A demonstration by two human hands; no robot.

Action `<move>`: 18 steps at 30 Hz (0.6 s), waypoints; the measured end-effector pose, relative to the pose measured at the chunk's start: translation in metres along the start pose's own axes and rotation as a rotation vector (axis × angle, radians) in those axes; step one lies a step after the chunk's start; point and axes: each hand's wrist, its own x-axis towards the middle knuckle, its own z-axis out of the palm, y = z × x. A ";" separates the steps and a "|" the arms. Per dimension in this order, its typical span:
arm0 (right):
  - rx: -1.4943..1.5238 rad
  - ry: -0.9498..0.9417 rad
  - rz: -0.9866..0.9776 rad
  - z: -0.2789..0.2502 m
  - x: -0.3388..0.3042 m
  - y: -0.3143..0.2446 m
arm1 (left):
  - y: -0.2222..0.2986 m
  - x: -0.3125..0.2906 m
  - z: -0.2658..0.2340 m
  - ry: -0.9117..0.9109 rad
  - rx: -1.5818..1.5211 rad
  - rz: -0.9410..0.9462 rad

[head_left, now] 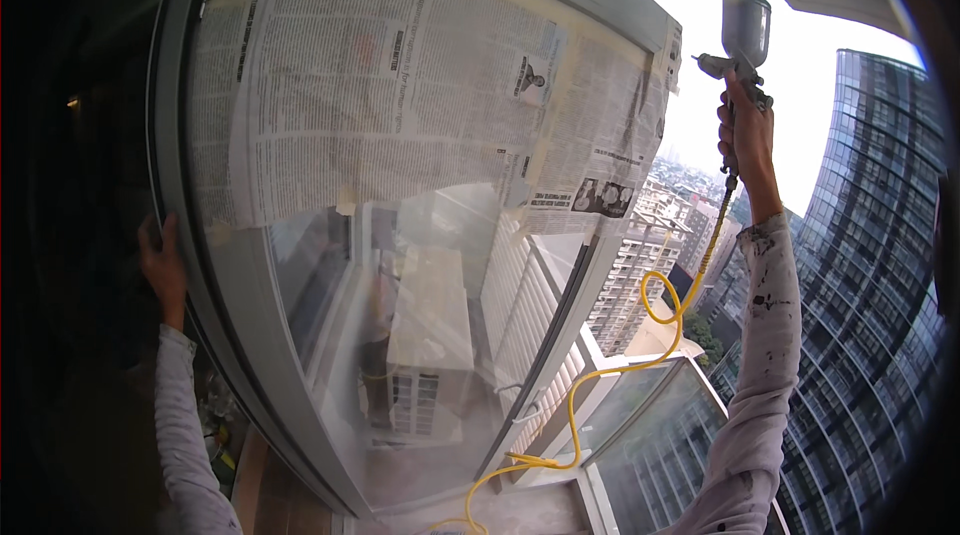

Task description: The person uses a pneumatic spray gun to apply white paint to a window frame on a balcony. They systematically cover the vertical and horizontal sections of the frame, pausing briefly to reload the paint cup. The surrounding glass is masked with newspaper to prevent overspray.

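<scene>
In the head view, newspaper [340, 85] bearing dense columns, headlines and small photos covers the upper door; right of it, the outstretched right hand [750, 140] grips a raised spray gun [745, 40], while the left hand [163, 265], fingers loosely spread, rests against the grey frame [175, 135]

The grey spray gun [738, 67] at two o'clock looks metallic, its cylindrical cup [746, 27] smooth with a soft sheen. The thin yellow hose [620, 369] toward five o'clock appears to be smooth plastic or rubber. At twelve o'clock, printed grey newspaper sheets [380, 85] are matt and wrinkled, beside dull cream tape [545, 150]. The long grey frame [235, 285] toward nine o'clock looks like smooth, satin metal; the white sleeve [765, 365] at four o'clock is matt, creased cloth.
</scene>
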 end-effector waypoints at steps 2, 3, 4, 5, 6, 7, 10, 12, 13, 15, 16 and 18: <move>-0.044 0.014 -0.007 -0.002 0.013 0.011 | -0.009 0.002 -0.001 0.002 0.058 0.043; -0.056 0.022 0.003 -0.002 0.016 0.013 | -0.013 0.003 -0.002 0.002 0.088 0.065; -0.069 0.031 0.013 -0.003 0.019 0.014 | -0.015 0.004 -0.002 -0.003 0.067 0.049; -0.085 0.040 0.021 -0.002 0.020 0.013 | -0.013 0.003 -0.002 -0.007 0.043 0.030; -0.094 0.054 0.022 -0.002 0.019 0.011 | -0.010 0.003 0.000 -0.011 0.019 0.011; -0.104 0.068 0.024 -0.001 0.017 0.010 | -0.009 0.002 0.001 -0.018 0.002 0.004; -0.062 0.031 0.010 0.012 0.001 -0.006 | -0.005 0.001 -0.004 -0.017 -0.007 -0.012; 0.002 -0.008 -0.007 0.011 -0.001 -0.012 | -0.003 -0.001 -0.001 -0.007 0.002 -0.021; 0.086 0.007 -0.001 0.012 -0.001 -0.014 | -0.004 -0.001 0.000 -0.011 0.008 -0.021; 0.123 -0.024 -0.052 0.012 0.000 -0.020 | -0.006 0.000 -0.003 -0.014 0.028 -0.020; 0.142 -0.041 -0.077 0.013 0.001 -0.023 | -0.007 0.000 -0.004 -0.022 -0.004 -0.028; 0.062 -0.039 -0.082 0.012 0.007 -0.025 | -0.008 0.000 -0.003 -0.044 -0.071 -0.042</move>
